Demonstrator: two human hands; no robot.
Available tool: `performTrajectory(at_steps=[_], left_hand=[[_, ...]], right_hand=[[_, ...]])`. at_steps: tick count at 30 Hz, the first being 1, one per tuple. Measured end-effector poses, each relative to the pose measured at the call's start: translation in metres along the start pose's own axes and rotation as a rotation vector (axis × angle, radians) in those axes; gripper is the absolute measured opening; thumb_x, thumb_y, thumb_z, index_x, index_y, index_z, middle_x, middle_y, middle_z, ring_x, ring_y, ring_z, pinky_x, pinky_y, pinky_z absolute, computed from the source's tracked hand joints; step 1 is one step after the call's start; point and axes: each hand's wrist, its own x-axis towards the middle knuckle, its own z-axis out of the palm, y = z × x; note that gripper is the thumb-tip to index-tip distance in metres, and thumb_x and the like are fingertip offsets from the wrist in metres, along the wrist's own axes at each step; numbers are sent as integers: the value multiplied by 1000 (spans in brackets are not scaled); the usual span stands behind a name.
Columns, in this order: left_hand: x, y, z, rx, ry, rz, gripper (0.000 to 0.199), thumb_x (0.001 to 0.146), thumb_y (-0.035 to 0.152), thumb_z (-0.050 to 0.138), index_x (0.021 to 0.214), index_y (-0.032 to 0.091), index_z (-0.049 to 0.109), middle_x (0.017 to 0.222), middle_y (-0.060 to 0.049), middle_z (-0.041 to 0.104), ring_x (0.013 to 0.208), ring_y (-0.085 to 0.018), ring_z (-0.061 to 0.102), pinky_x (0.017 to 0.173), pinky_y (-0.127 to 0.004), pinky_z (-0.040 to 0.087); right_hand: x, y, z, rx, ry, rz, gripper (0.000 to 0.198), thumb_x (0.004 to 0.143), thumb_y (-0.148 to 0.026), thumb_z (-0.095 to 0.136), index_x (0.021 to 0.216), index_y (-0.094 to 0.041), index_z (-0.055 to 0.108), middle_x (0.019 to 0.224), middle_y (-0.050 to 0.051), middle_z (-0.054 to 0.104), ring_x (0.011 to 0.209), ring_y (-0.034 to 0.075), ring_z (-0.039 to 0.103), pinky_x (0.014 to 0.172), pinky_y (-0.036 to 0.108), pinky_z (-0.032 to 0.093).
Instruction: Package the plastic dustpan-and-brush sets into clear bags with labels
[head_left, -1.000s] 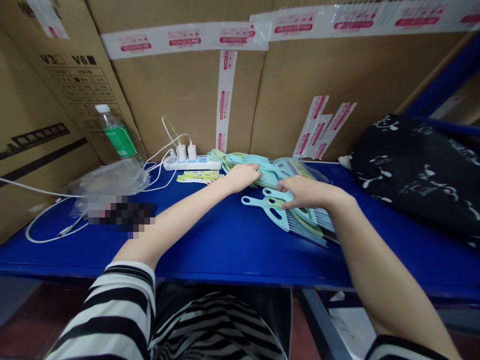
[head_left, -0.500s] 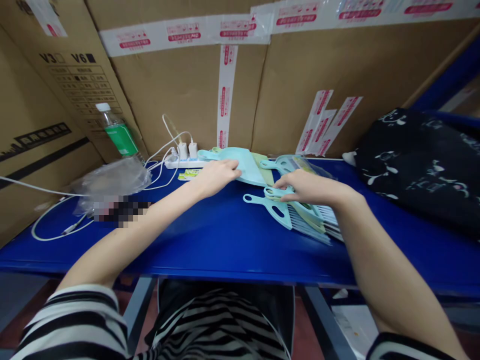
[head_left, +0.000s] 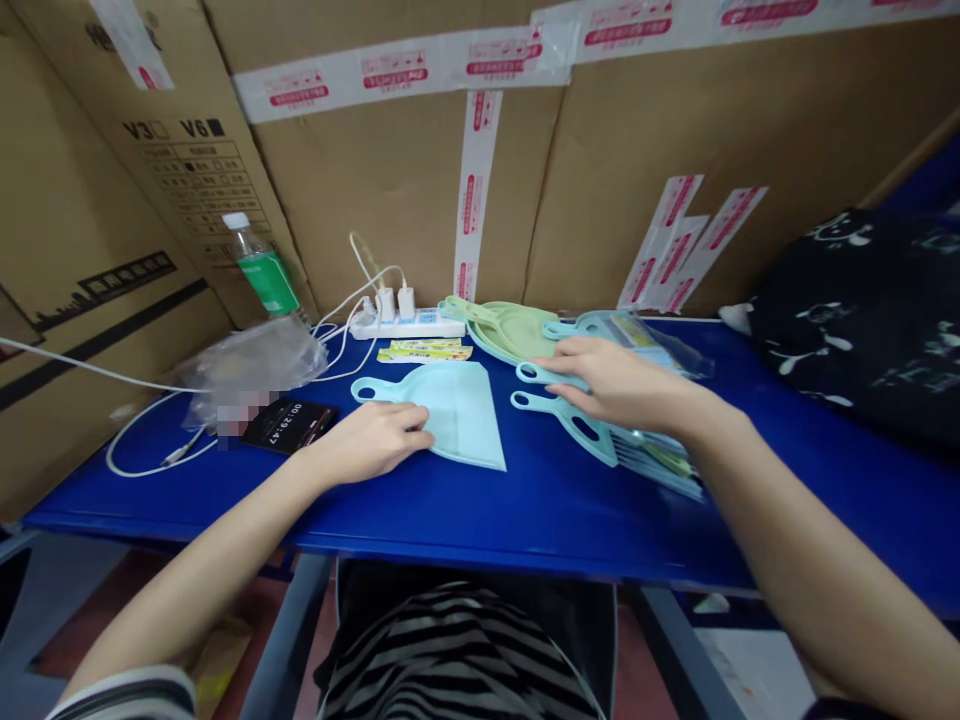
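A light blue dustpan (head_left: 466, 415) lies on the blue table in front of me, its ringed handle pointing left. My left hand (head_left: 386, 437) pinches its near left edge, fingers curled. To the right, my right hand (head_left: 600, 378) has its fingers around the light blue handle of a hand brush (head_left: 531, 372). Another light blue brush (head_left: 574, 425) lies just nearer to me, its pale bristles pointing right. Behind them rests a green dustpan (head_left: 517, 330) on top of a blue one. A further blue dustpan in clear plastic (head_left: 637, 330) lies partly behind my right hand.
A power strip (head_left: 427, 325) with chargers and white cables stands at the back, with yellow-green sachets (head_left: 426, 350) before it. At left are a phone (head_left: 289, 425), a crumpled plastic bag (head_left: 259, 355) and a bottle (head_left: 266, 275). A black patterned bag (head_left: 862, 330) sits at right.
My left hand has brought the blue dustpan toward me and left, off the stack, uncovering the green one. My right hand has shifted slightly with the brush handle; the view has turned a little left.
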Motion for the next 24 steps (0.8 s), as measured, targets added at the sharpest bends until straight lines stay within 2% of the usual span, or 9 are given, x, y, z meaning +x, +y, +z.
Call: performTrajectory(at_steps=[4, 7, 9, 12, 14, 16, 19, 24], left_hand=[[-1, 6, 3, -117, -6, 25, 28, 94, 17, 38, 80, 19, 62, 74, 0, 54, 62, -11, 51, 56, -23, 37], [-4, 1, 3, -323, 51, 29, 22, 95, 31, 45, 91, 20, 64, 82, -2, 60, 70, -11, 57, 62, -21, 41], [-7, -6, 2, -415, 116, -68, 27, 94, 39, 47, 95, 19, 64, 85, -3, 63, 75, -13, 60, 67, -22, 44], [-11, -21, 2, -343, 179, -357, 33, 96, 35, 38, 91, 17, 65, 86, -5, 64, 79, -16, 61, 73, -27, 46], [-13, -29, 4, -260, 123, -538, 36, 96, 32, 34, 85, 17, 65, 84, -6, 64, 77, -18, 61, 70, -29, 46], [-13, -33, 8, -266, 42, -647, 37, 95, 31, 33, 81, 17, 64, 81, -7, 65, 74, -20, 61, 66, -30, 46], [-12, -35, 13, -351, -8, -680, 35, 94, 26, 32, 81, 17, 63, 80, -5, 67, 75, -20, 63, 68, -29, 46], [-12, -34, 17, -398, -10, -696, 28, 90, 16, 33, 95, 17, 61, 89, -5, 70, 82, -19, 65, 74, -29, 48]], right_hand=[[10, -20, 10, 16, 61, -114, 39, 90, -28, 42, 118, -15, 64, 88, 13, 65, 82, 25, 58, 73, 35, 45], [18, -39, 15, 18, 71, -181, 38, 90, -25, 43, 119, -12, 63, 89, 13, 64, 84, 25, 57, 74, 36, 45], [23, -52, 17, 0, 67, -212, 36, 89, -24, 46, 117, -10, 63, 90, 14, 64, 85, 26, 58, 77, 37, 44], [33, -70, 19, -19, 79, -225, 34, 89, -22, 47, 115, -9, 63, 92, 15, 64, 89, 27, 58, 80, 38, 44], [41, -80, 21, -16, 90, -218, 35, 89, -21, 47, 119, -9, 61, 95, 15, 65, 93, 27, 58, 82, 39, 43], [50, -88, 24, -8, 83, -213, 38, 90, -22, 48, 123, -8, 58, 101, 16, 65, 99, 28, 57, 85, 40, 43], [64, -101, 29, 22, 48, -200, 39, 91, -22, 47, 125, -6, 57, 105, 18, 64, 103, 29, 56, 87, 40, 42], [78, -116, 38, 51, 17, -196, 37, 94, -22, 42, 124, -5, 56, 101, 18, 63, 97, 28, 57, 83, 40, 44]])
